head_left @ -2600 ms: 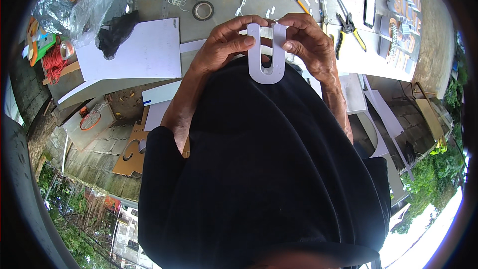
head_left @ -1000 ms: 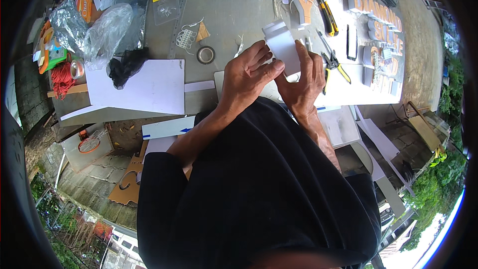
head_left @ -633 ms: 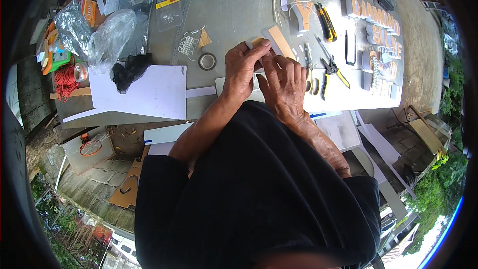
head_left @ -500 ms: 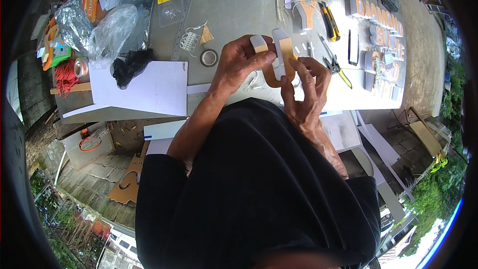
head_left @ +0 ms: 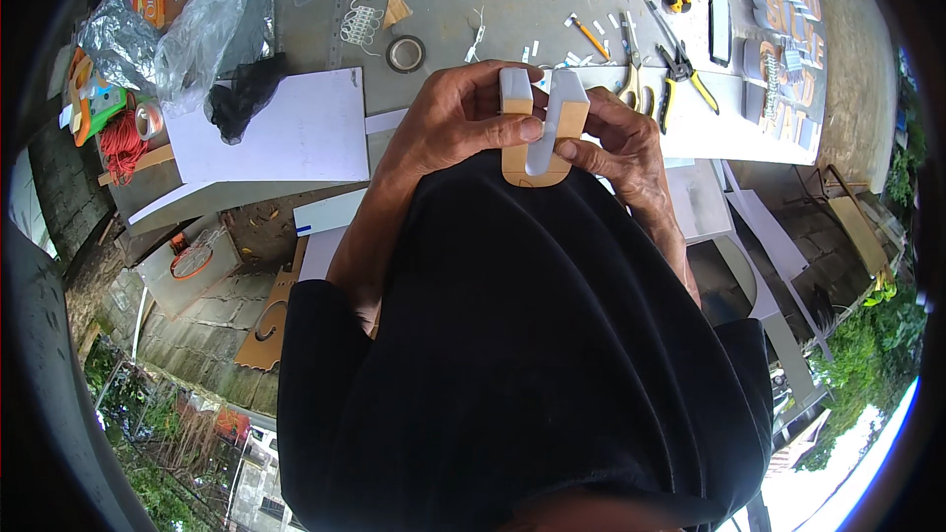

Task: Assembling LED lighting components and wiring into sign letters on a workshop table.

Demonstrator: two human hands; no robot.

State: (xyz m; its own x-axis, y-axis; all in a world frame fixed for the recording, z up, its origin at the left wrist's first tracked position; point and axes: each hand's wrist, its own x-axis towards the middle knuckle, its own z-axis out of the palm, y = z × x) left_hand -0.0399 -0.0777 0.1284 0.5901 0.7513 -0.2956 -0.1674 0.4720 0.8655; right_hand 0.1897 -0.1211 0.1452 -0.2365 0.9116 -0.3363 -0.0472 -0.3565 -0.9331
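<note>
Above the near edge of the desk (head_left: 463,0), close to the person's chest, a U-shaped letter piece (head_left: 537,133) with tan sides and white ends is held upright between both hands. Left hand (head_left: 455,123) pinches its left arm, thumb laid across the front; right hand (head_left: 619,153) grips the right arm with its fingers closed. Yellow-handled pliers (head_left: 687,74) lie well beyond, near a tape roll (head_left: 405,53).
</note>
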